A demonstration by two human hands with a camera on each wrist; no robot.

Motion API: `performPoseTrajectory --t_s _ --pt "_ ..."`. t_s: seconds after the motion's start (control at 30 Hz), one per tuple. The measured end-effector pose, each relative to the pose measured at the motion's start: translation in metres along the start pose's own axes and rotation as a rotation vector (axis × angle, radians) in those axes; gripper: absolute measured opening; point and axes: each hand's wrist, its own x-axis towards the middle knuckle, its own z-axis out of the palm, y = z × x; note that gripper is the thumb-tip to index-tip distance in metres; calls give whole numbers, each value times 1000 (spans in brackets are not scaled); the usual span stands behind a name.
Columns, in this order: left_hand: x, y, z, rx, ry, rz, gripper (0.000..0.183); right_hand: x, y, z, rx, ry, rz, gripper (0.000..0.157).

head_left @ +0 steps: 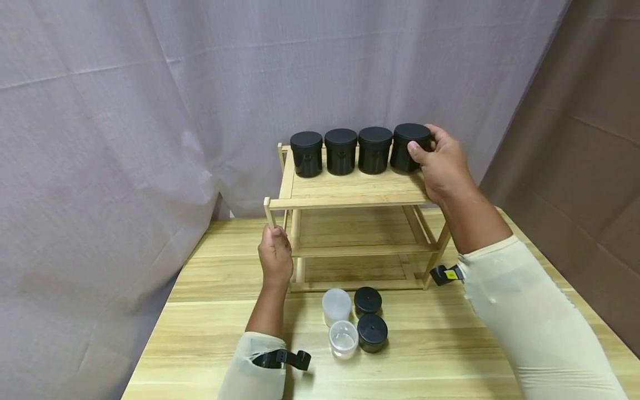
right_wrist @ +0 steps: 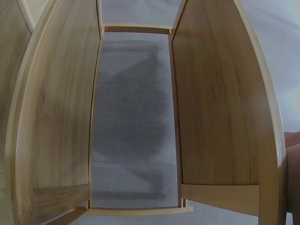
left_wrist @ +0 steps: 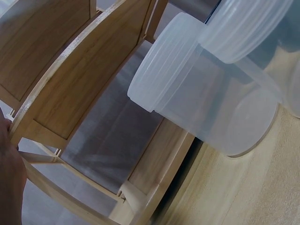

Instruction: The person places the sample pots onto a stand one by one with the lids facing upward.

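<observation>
— What's behind all this?
— A grey cloth curtain [head_left: 350, 66] hangs beyond a pale wood-grain table [head_left: 200, 300], and on that stands a three-tier rack of light wood [head_left: 350, 188].
— And the left hand [head_left: 275, 253]?
— Its fingers are curled round the rack's front left post, I'd judge to steady the frame while the other arm reaches across.
— The right one, then?
— The right hand [head_left: 445, 169] grasps a round, black plastic jar with a flat lid [head_left: 406, 145] at the right end of the top tier, thumb on the near side. Held by its side, it probably leaves its base free to sit on the board; whether it bears fully there, I can't tell.
— Does its spot make sense?
— It lines up with three matching black jars [head_left: 340, 154], upright to its left in a neat row.
— Anything in front?
— Just before the rack, two round, translucent plastic jars [head_left: 336, 304] stand left of two black lidded jars [head_left: 372, 332], clustered perhaps for easy reach.
</observation>
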Motion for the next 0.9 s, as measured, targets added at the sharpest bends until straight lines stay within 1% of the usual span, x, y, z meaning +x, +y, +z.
performPoseTrajectory --t_s 0.17,0.33,0.57,0.9 --pt "0 -2 0 -8 4 8 81 2 2 -1 -22 -22 16 61" --pt "1 -2 0 -7 8 11 84 3 3 -2 -69 -52 16 62" --pt "1 -4 1 -2 4 10 85 4 2 -2 -155 -57 5 63" --pt "1 -5 3 8 7 17 84 6 2 -5 -210 -69 24 64"
